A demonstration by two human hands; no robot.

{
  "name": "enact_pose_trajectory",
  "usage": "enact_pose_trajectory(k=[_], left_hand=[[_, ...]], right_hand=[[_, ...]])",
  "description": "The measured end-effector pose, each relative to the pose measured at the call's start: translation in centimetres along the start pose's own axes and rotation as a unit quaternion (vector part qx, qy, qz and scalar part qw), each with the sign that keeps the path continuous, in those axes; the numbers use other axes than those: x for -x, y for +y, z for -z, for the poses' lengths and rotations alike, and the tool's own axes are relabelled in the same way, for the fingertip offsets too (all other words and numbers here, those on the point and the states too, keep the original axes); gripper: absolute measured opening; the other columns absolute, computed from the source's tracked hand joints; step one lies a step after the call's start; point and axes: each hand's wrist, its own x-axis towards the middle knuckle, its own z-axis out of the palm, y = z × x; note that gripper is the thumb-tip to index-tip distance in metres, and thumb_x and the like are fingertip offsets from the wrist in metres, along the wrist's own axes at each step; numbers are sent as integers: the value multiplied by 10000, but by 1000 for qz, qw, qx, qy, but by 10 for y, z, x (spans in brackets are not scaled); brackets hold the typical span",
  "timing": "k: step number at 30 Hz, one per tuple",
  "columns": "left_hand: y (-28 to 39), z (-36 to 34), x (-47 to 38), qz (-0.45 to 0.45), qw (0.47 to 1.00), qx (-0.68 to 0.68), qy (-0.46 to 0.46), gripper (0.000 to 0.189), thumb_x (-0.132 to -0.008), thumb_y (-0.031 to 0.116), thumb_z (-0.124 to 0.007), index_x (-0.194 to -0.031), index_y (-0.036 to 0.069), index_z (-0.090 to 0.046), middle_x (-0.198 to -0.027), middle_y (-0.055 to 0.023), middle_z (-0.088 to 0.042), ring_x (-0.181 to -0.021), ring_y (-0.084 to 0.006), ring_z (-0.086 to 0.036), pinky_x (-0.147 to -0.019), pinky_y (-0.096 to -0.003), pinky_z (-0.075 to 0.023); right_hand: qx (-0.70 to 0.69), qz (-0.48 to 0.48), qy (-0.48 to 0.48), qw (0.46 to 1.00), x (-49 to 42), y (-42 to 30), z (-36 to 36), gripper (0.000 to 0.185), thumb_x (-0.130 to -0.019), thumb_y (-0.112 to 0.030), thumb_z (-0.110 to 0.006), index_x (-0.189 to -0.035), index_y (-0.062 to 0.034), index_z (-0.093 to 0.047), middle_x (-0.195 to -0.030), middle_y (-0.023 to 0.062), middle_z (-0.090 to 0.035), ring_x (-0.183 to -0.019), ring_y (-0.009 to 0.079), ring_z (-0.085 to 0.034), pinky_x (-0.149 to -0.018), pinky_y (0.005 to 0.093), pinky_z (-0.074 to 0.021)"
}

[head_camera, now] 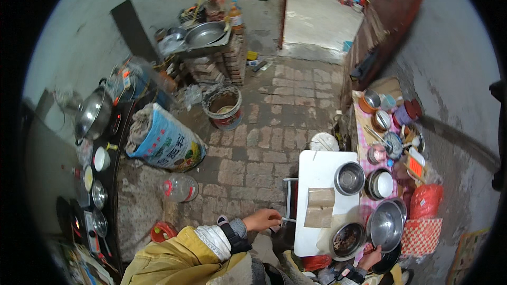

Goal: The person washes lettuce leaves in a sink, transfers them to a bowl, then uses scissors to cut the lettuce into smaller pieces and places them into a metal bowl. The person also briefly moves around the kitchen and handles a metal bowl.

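Note:
My right hand (370,257) grips the near rim of a large stainless steel basin (385,225), which rests on the pink checked cloth of the side table. Just left of it, a steel bowl (347,241) holds dark brown food pieces at the corner of a small white folding table (324,166). My left hand (262,219) hangs beside that table's metal leg, its fingers loosely bent with nothing visible in them. On the white tabletop lie a flattened piece of brown cardboard (319,208) and another steel bowl (350,178), which looks empty.
The cloth-covered table (366,122) is crowded with bowls and jars. A blue woven sack (168,142), a large clear plastic bottle (181,188) and a dirty bucket (223,107) stand on the brick floor. A dark counter (113,174) runs along the left; beyond is an open doorway (321,19).

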Motion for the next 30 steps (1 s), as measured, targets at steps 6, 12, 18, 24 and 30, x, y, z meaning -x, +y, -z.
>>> enact_pose_trajectory(k=[6, 12, 18, 24, 30], left_hand=[[-58, 79, 109, -66, 972, 174, 143, 296, -889, 201, -634, -1083, -22, -610, -972, -107, -668, -893, -169, -623, -808, -308, -490], [-85, 169, 254, 17, 925, 274, 264, 261, -896, 136, -634, -1110, -12, -611, -1044, -68, -652, -979, -139, -600, -875, -291, -478], [-141, 199, 367, 54, 825, 293, 480, 224, -880, 123, -630, -1047, -26, -630, -954, -70, -676, -865, -128, -615, -765, -274, -494], [-148, 191, 432, 128, 715, 322, 607, 205, -905, 126, -589, -1062, -3, -622, -917, -64, -681, -820, -131, -620, -712, -270, -488], [-123, 195, 439, 201, 643, 303, 674, 213, -911, 139, -602, -1077, 7, -623, -955, -72, -680, -820, -128, -619, -717, -271, -489]], right_hand=[[111, 123, -152, 974, 94, -21, -129, 361, -967, -267, -459, -780, 32, -532, -625, 136, -595, -436, 184, -547, -373, 284, -437], [248, 293, -296, 875, 203, -24, -313, 409, -948, -253, -490, -724, 84, -555, -591, 160, -608, -428, 241, -604, -386, 352, -508], [342, 479, -331, 738, 335, -6, -531, 339, -871, -214, -527, -811, 114, -589, -667, 243, -636, -537, 298, -665, -490, 413, -527], [372, 692, -269, 557, 460, 34, -703, 228, -852, -219, -520, -821, 0, -576, -764, 265, -625, -736, 447, -618, -670, 533, -490], [374, 763, -289, 441, 510, 53, -810, 142, -880, -192, -476, -872, -56, -516, -749, 204, -636, -705, 402, -634, -618, 524, -494]])
